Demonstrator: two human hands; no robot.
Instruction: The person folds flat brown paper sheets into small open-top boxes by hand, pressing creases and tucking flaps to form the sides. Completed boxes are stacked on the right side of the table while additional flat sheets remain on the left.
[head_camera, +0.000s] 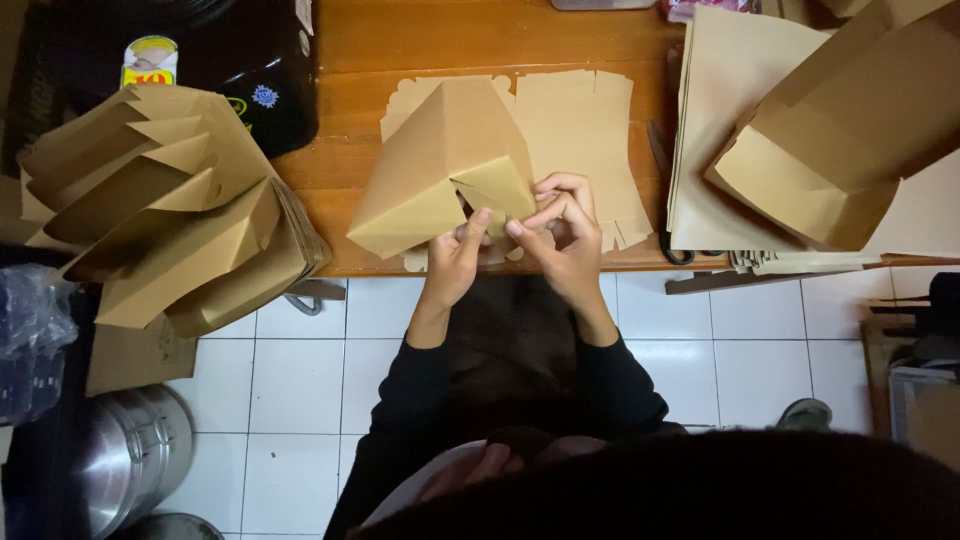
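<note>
A brown cardboard box (437, 165), half folded, stands tilted on the wooden table (500, 40). My left hand (455, 262) grips its near bottom edge, thumb on the flap. My right hand (562, 228) pinches the triangular corner flap (497, 187) of the same box, fingers curled. Under and behind the box lie flat brown die-cut blanks (578, 130) with tabs along the edges.
A nested stack of folded brown boxes (160, 210) sits at the left table corner. More folded boxes (840, 130) and flat sheets (720, 90) lie at the right. A black bag (250, 60) is at the back left, steel pots (120, 470) on the white tiled floor.
</note>
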